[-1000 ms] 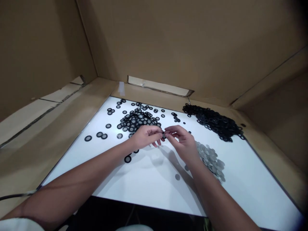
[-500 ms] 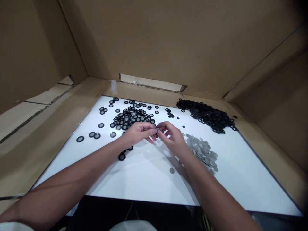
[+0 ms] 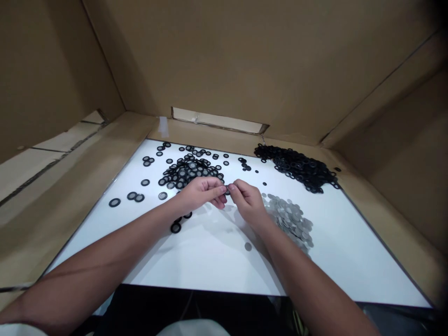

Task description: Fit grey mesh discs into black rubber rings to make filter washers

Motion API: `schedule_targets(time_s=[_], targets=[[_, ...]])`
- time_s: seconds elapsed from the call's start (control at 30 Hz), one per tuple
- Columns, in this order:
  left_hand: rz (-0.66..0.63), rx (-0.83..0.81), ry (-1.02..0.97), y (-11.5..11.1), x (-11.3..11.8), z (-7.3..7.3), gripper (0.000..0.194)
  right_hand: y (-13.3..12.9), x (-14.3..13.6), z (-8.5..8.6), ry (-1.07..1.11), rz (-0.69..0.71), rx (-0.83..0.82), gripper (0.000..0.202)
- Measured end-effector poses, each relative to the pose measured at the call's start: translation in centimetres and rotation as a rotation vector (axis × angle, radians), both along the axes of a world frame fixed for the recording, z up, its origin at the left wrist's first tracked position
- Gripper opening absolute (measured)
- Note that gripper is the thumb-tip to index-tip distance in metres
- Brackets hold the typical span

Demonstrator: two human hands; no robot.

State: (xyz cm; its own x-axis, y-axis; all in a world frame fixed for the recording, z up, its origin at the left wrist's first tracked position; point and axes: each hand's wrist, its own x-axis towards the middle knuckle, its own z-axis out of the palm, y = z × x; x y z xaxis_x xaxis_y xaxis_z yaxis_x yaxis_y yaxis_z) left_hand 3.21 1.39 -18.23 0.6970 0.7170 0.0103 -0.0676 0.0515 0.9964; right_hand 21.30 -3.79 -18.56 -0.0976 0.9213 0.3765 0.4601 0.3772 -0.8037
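Observation:
Between my two hands, above the middle of the white board, is a small black ring [image 3: 227, 190], mostly covered by fingertips; whether a grey disc sits in it I cannot tell. My left hand [image 3: 203, 192] pinches its left side with thumb and fingers. On the right side, my right hand [image 3: 248, 198] grips it the same way. Just behind my left hand lies a heap of black rings with grey discs inside [image 3: 182, 172]. A pile of loose grey discs [image 3: 290, 218] lies right of my right hand, and a single grey disc [image 3: 248, 246] lies nearer me.
A heap of plain black rings [image 3: 297, 165] lies at the board's back right. Several filled rings [image 3: 139, 198] are scattered on the left of the white board [image 3: 210, 266]. Tall cardboard walls [image 3: 217, 60] enclose the back and sides.
My right fingers have closed in more tightly around the ring's right side. The view has shifted slightly; the heaps look unchanged.

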Motion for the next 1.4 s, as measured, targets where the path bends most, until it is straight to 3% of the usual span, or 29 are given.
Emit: schedule_targets(time_s=[0.2,0.5,0.67,0.9,1.17,1.4], targets=[[-0.011,0.070,-0.013,0.0,-0.2,0.7,0.028,-0.1,-0.3,0.1,0.111,-0.002,0.018,0.039],[-0.081,0.152,0.063,0.4,-1.0,1.0,0.025,-0.3,-0.1,0.2,-0.066,-0.018,0.100,0.035],[-0.025,0.185,0.041,0.4,-0.6,0.5,0.022,0.2,0.0,-0.3,-0.076,0.006,0.048,0.035],[-0.046,0.084,0.022,0.4,-0.2,0.1,0.020,0.1,-0.2,-0.5,-0.032,0.027,0.032,0.035],[-0.166,0.033,0.046,0.8,-1.1,0.6,0.021,-0.1,-0.2,-0.4,-0.042,0.030,0.063,0.032],[-0.073,-0.098,-0.105,0.4,-0.3,-0.1,0.026,-0.1,-0.6,-0.4,0.002,-0.058,0.110,0.033]])
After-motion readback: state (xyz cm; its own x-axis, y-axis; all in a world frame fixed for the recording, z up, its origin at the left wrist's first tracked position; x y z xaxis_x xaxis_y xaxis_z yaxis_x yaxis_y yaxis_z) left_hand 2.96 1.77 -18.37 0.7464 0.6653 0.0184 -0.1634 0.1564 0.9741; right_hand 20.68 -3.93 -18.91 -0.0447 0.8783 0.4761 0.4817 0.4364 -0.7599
